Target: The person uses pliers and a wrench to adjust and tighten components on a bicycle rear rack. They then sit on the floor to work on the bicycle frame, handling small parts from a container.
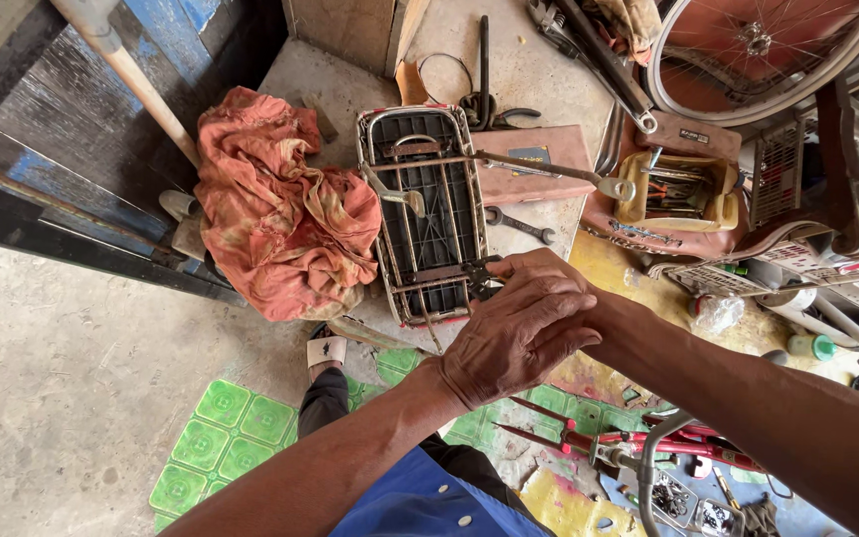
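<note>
Rear bicycle carrier rack point(428, 214) lies flat on concrete worktop point(539, 70), beside orange rag point(280, 214); rigid wire frame, judged light, springy at struts. Left hand point(509, 343) overlaps right hand point(549, 283); fingers curled at rack's near-end bracket point(479, 273); actual grip hidden. Best hold: outer rim.

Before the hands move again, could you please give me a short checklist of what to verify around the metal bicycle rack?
1. Black-and-silver metal bicycle rear rack lies flat on the grey concrete bench: ok.
2. Both hands meet at the rack's near right corner; left hand covers right hand: ok.
3. What the fingers grip there, perhaps a small dark fitting: cannot tell.
4. Crumpled orange cloth lies beside the rack, seemingly off it: ok.
5. Small grey open-end spanner lies within easy reach, right of the rack: ok.
6. Long loose stay rod crosses the rack: not ok, may snag.
</note>
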